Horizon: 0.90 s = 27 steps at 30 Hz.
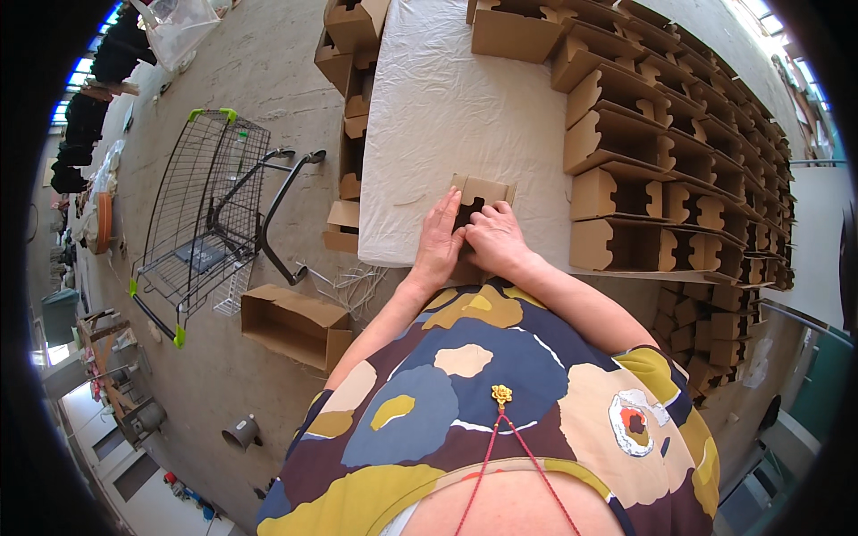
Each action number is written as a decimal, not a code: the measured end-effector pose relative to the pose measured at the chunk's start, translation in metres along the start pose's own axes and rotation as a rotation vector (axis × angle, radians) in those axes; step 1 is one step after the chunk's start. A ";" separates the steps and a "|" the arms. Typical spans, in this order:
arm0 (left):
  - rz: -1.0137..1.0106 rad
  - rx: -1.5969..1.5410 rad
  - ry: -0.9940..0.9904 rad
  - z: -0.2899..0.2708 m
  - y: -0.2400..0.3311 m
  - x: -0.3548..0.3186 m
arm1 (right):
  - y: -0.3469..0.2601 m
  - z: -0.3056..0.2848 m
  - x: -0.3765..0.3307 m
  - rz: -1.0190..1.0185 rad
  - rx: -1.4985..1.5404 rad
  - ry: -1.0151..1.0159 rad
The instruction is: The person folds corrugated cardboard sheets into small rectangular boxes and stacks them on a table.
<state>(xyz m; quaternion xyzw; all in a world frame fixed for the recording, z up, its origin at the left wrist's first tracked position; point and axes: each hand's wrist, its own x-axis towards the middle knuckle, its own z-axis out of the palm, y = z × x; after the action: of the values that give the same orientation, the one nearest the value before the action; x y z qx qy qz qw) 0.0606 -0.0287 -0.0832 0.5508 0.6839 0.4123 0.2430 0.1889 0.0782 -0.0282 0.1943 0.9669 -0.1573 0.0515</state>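
A small brown cardboard box [487, 186] with a cut-out in its middle sits at the near end of the white-covered table [447, 116], right in front of me. My left hand [437, 237] lies along its left side, fingers fairly straight and pressed to the cardboard. Curled fingers of my right hand [496, 238] grip the near right part of the box. Both thumbs come close together at the near edge, and the part of the box beneath them is hidden.
Stacked open cardboard boxes [617, 143] fill the right side, with more boxes [350, 116] along the table's left edge. On the floor to the left stand a wire shopping cart [214, 205] and an open carton [295, 326]. Loose straps [357, 288] lie beside the carton.
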 end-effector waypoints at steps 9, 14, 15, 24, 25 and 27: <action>-0.060 0.564 -0.078 0.022 0.014 -0.007 | 0.025 -0.027 -0.009 0.093 0.378 0.724; -0.010 0.420 0.018 0.021 0.003 -0.004 | 0.071 0.041 -0.003 0.425 0.758 0.669; -0.033 0.365 0.037 0.017 0.004 -0.002 | 0.071 0.052 -0.002 0.428 0.824 0.623; -0.192 0.129 0.079 0.002 -0.002 0.007 | 0.056 0.068 0.015 0.389 1.152 0.621; -0.199 0.108 0.064 0.001 -0.002 0.008 | 0.052 0.064 0.018 0.403 1.143 0.617; -0.214 0.064 0.031 0.001 -0.002 0.009 | 0.046 0.060 0.021 0.435 1.125 0.607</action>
<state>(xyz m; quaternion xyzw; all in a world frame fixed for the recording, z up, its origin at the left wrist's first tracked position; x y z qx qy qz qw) 0.0577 -0.0200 -0.0846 0.4754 0.7554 0.3704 0.2573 0.1902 0.1064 -0.1008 0.4174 0.6480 -0.5614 -0.3011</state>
